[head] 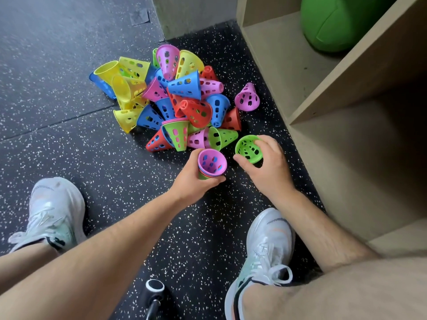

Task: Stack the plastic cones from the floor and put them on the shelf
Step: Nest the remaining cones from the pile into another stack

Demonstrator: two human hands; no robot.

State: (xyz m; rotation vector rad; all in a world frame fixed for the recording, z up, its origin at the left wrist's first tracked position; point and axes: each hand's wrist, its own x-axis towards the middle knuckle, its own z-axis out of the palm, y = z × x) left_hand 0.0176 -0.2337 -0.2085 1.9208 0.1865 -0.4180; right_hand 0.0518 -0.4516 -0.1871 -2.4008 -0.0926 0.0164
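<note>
A heap of perforated plastic cones (175,100) in yellow, blue, pink, red and green lies on the speckled black floor. My left hand (196,179) grips a short stack of nested cones (211,163), wide ends up, with a pink one on top. Just to its right, my right hand (268,162) holds a single green cone (248,148) by its rim, open end toward me, close above the floor. One pink cone (247,98) stands apart at the heap's right edge. The wooden shelf (323,107) runs along the right.
A green ball (342,21) fills the far shelf compartment. My two white shoes (53,215) (265,255) flank my arms on the floor. A black handle with a white ring (153,289) lies near the bottom edge. A grey wall corner (191,15) stands behind the heap.
</note>
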